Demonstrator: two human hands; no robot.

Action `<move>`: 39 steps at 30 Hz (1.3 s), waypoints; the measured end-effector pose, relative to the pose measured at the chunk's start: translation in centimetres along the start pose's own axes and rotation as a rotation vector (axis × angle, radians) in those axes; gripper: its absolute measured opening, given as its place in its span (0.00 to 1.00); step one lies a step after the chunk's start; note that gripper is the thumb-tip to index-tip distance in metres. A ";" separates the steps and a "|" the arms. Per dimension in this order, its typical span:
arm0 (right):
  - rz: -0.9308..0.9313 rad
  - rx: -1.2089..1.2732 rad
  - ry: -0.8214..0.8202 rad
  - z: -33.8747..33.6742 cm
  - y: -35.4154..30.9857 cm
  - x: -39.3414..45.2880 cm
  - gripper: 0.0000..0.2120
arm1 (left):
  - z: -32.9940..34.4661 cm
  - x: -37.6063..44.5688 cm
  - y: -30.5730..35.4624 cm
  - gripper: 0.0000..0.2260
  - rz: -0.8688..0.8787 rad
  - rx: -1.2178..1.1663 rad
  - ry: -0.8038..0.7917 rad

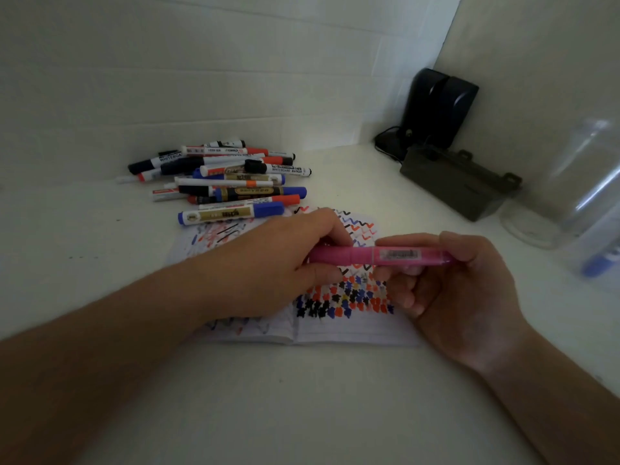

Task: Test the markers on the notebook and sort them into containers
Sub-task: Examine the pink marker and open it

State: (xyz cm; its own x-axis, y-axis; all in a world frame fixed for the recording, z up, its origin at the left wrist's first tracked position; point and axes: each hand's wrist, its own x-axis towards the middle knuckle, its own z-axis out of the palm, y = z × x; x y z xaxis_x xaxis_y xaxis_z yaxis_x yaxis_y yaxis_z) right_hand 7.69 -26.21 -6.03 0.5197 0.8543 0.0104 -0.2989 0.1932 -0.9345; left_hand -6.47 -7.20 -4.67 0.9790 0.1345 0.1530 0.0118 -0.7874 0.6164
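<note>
A pink marker [364, 256] lies level between both hands, above the open notebook [352, 325]. My left hand [278, 260] grips its capped left end. My right hand [456, 293] holds the clear barrel at the right end, fingers curled round it. The notebook's pages are covered with red, blue and black test scribbles. A pile of several whiteboard markers [228, 177] lies behind the notebook on the white table.
A clear glass jar [567, 196] stands at the right, and beside it a clear container [604, 250] holding a blue marker. A dark box [459, 186] and two black speakers [436, 109] sit in the back right corner. White walls close the back.
</note>
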 end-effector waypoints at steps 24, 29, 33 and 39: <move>-0.129 -0.135 0.023 1.0 0.4 -0.4 0.14 | 0.9 -0.4 1.2 0.04 0.109 -0.092 0.188; -0.178 -0.197 -0.043 1.4 0.2 -0.5 0.14 | 0.9 0.0 1.2 0.01 0.124 -0.118 0.176; -0.077 -0.023 0.012 2.1 -0.7 -1.0 0.15 | -0.1 1.3 3.1 0.03 0.203 -0.070 0.250; -0.189 -0.107 0.144 -0.2 -5.1 -7.1 0.21 | 2.2 1.8 10.1 0.02 0.304 -0.115 0.251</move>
State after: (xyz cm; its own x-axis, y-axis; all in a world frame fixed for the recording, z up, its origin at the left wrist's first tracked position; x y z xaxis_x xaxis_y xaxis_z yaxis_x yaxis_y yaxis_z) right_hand 5.64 -33.35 -1.39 0.6692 0.7288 0.1451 -0.1032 0.2846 -0.9531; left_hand -4.15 -16.28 0.12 0.8540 0.0602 0.5167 -0.3072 -0.7432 0.5944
